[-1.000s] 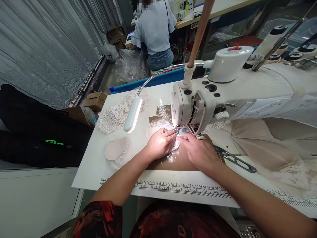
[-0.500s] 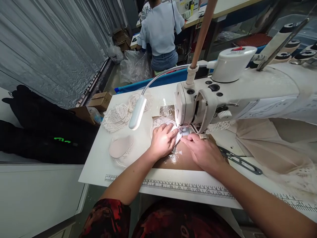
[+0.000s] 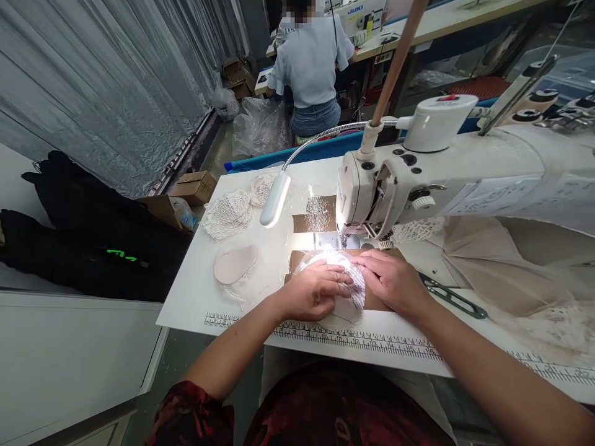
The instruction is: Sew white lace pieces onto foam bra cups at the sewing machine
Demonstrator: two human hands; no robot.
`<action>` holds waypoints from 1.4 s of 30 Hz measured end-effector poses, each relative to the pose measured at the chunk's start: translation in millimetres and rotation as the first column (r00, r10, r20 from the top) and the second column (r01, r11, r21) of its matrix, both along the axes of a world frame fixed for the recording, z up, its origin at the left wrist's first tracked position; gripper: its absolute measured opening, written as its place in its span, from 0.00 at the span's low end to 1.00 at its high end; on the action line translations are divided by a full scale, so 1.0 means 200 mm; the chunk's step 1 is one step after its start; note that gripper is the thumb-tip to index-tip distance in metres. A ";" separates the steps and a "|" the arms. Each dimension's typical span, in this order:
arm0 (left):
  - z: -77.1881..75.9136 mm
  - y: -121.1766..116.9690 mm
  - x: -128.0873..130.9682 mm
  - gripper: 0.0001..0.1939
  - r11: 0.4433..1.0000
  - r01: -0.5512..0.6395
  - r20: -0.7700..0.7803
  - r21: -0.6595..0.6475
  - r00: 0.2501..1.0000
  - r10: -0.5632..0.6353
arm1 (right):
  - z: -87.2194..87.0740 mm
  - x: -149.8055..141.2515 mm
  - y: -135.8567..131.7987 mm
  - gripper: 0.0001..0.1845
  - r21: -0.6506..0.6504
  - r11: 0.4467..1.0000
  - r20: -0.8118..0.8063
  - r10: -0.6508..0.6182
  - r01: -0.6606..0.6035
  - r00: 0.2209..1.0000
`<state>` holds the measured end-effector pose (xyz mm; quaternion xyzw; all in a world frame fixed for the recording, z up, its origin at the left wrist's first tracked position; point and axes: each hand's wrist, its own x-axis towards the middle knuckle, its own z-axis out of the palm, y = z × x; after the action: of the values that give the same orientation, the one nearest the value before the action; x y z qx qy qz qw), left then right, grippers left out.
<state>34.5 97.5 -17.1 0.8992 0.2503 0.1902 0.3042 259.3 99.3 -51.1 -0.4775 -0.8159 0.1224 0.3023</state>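
Observation:
A rounded white lace piece (image 3: 357, 286) lies on the brown-covered part of the sewing table, just in front of the sewing machine (image 3: 367, 186). My left hand (image 3: 312, 291) rests across the lace with its fingers stretched flat over it. From the other side, my right hand (image 3: 393, 279) pinches the lace at its upper right edge, fingers close together. Behind the fingertips, the needle area (image 3: 344, 240) is lit and apart from the lace. Part of the piece is hidden under my left hand.
Lace pieces (image 3: 227, 214) and a beige cup pad (image 3: 235, 264) lie at left. A lamp (image 3: 275, 199) arches above the table. Right of my hand are a dark slotted metal bar (image 3: 458, 297) and beige fabric (image 3: 497, 260). A seated person (image 3: 309, 68) works beyond.
Both hands and the lace piece have come away from the needle toward me. The lace now lies flatter, and my left fingers are spread over it. The view has shifted slightly.

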 end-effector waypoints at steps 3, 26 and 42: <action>0.00 -0.02 0.02 0.17 0.964 -0.255 0.064 0.082 0.966 0.250 | 0.01 0.00 0.00 0.17 -0.002 1.000 -0.011 0.008 -0.008 1.000; -0.06 0.17 0.10 0.24 0.931 -0.121 -0.379 0.343 0.890 0.255 | 0.05 -0.06 0.01 0.19 0.005 0.992 0.467 -0.114 0.126 0.877; -0.02 0.22 0.01 0.22 0.919 -0.015 -0.384 0.393 0.906 0.179 | -0.01 0.01 0.01 0.20 0.021 1.000 0.216 -0.025 0.021 0.976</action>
<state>37.2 140.7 -21.2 0.9468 0.3124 0.0561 0.0538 260.6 102.1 -53.8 -0.4945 -0.8394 0.0587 0.2177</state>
